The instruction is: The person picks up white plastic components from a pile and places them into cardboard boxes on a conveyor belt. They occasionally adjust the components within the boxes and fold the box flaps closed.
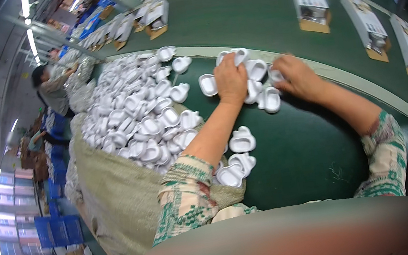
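Observation:
Small white plastic pieces, dished and rounded with a lobed end, lie in a loose group on the green table (pixel 314 158). My left hand (pixel 231 80) is at the far side of this group, its fingers curled down on a white plastic piece (pixel 241 56); the fingertips are partly hidden. To its right, my right hand (pixel 299 77) pinches another white plastic piece (pixel 275 75) between thumb and fingers, slightly blurred. Between and below the hands sit several more, among them a near white piece (pixel 269 101). Another white piece (pixel 208 84) lies just left of my left hand.
A large heap of the same pieces (pixel 132 104) spills from a woven sack (pixel 123 187) at left. A few stray pieces (pixel 242 140) lie beside my left forearm. Beyond a pale rail, a green conveyor (pixel 239 9) carries open boxes (pixel 311 3). A person (pixel 53 89) works at far left.

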Action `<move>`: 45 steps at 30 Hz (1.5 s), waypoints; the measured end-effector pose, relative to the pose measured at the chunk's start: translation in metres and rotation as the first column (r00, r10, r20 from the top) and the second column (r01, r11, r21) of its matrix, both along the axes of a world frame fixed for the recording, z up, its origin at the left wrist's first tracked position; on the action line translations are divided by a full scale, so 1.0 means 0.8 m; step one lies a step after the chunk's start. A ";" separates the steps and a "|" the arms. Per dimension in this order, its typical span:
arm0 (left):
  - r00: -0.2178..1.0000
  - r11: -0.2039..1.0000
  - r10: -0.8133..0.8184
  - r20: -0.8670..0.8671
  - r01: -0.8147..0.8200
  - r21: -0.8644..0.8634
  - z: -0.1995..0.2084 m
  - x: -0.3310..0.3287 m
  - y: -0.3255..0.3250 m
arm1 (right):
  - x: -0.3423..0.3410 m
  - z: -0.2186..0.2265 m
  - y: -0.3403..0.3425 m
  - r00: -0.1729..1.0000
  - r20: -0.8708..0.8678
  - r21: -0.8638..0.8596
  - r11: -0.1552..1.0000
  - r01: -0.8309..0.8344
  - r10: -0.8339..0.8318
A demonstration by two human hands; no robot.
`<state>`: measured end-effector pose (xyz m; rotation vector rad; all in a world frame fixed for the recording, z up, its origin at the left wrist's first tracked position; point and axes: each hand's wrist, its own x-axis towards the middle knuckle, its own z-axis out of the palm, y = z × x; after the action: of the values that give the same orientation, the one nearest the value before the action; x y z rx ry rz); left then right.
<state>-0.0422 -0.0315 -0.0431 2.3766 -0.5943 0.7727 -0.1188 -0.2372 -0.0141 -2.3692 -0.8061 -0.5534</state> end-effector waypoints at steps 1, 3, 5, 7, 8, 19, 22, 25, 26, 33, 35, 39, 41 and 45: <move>1.000 1.000 0.020 0.010 -0.021 0.010 -0.001 -0.001 -0.001 | -0.016 -0.004 0.010 0.999 0.013 -0.092 0.994 -0.051 0.053; 0.999 0.999 0.033 0.023 -0.033 0.016 -0.004 -0.003 -0.005 | -0.020 -0.005 0.016 0.995 0.036 -0.178 0.980 -0.089 0.097; 0.999 0.999 0.038 -0.015 -0.037 0.013 -0.003 -0.004 0.004 | -0.011 -0.011 0.018 0.993 0.033 -0.113 0.987 -0.111 0.115; 0.972 0.977 -0.154 -0.178 0.123 -0.173 0.001 -0.001 0.017 | -0.008 -0.013 0.017 0.991 0.025 -0.022 0.992 -0.128 0.128; 0.908 0.979 -0.179 -0.378 0.125 -0.163 0.010 0.008 0.035 | -0.007 -0.015 0.018 0.989 0.027 -0.008 0.990 -0.143 0.143; 0.784 0.670 0.618 -0.047 -0.495 0.553 0.182 0.112 0.441 | -0.012 -0.008 0.015 0.996 0.061 -0.169 0.984 -0.052 0.063; 0.567 0.581 0.780 -0.267 -0.496 0.645 0.194 0.094 0.567 | -0.010 -0.008 0.024 0.992 0.093 -0.136 0.988 -0.072 0.085; 0.698 0.878 0.476 -0.534 -0.409 0.248 0.146 0.090 0.535 | -0.011 -0.014 0.015 0.997 0.057 -0.174 0.984 -0.037 0.048; 0.661 0.899 0.396 -0.637 -0.419 0.124 0.159 0.085 0.541 | -0.012 -0.009 0.019 0.996 0.063 -0.159 0.986 -0.051 0.062; 0.589 0.905 0.137 -0.796 -0.402 -0.141 0.152 0.064 0.474 | -0.009 -0.008 0.018 0.995 0.074 -0.146 0.988 -0.053 0.064; 0.608 0.952 0.124 -0.784 -0.294 -0.078 0.157 0.053 0.459 | -0.010 -0.006 0.019 0.993 0.095 -0.120 0.991 -0.056 0.067; 0.439 0.969 -0.152 -0.885 -0.109 -0.221 0.140 0.044 0.390 | -0.010 -0.012 0.012 0.993 0.109 -0.117 0.992 -0.038 0.051; 0.335 0.934 -0.176 -0.926 -0.241 -0.264 0.110 0.038 0.346 | -0.010 -0.011 0.011 0.983 0.173 -0.058 0.997 -0.045 0.054; 0.663 0.995 0.055 -0.747 0.021 0.093 0.085 0.034 0.296 | 0.002 -0.012 0.011 0.973 0.232 0.102 0.995 -0.006 -0.018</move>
<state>-0.0154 0.2053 0.0247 2.4950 -0.2419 -0.2896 -0.1173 -0.2284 -0.0236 -2.2402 -0.8506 -0.8661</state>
